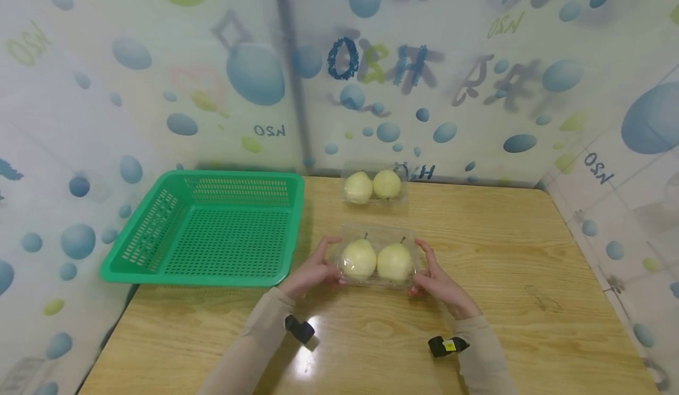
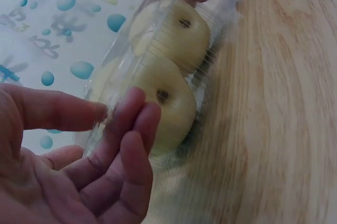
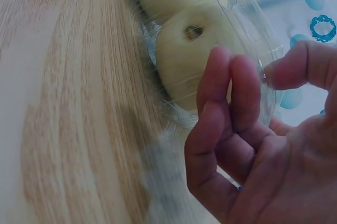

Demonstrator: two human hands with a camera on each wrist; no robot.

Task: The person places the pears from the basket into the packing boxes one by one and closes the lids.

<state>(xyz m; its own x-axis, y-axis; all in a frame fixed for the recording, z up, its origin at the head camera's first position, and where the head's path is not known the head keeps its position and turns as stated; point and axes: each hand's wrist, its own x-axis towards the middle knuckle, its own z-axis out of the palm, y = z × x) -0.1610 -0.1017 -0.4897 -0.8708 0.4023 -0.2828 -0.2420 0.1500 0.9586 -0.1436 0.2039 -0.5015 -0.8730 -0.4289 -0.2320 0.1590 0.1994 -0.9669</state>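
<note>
Two pale yellow pears sit side by side in a clear plastic clamshell box (image 1: 375, 283) near the middle of the table, in the head view. My left hand (image 1: 314, 272) holds the box at its left end, and my right hand (image 1: 437, 282) holds the right end. In the left wrist view, the left thumb and fingertips pinch the edge of the box around the nearer pear (image 2: 176, 113). The right wrist view shows the right thumb and fingers pinching the opposite edge, beside a pear (image 3: 181, 55). Whether the box's underside touches the table cannot be told.
A green perforated plastic basket (image 1: 294, 230) stands on the left of the wooden table (image 1: 509, 253). Behind the held box is another clear box with two pears (image 1: 387, 184), close to the bubble-patterned wall covering (image 1: 467, 106). Dark cameras (image 1: 300, 329) are strapped at both wrists.
</note>
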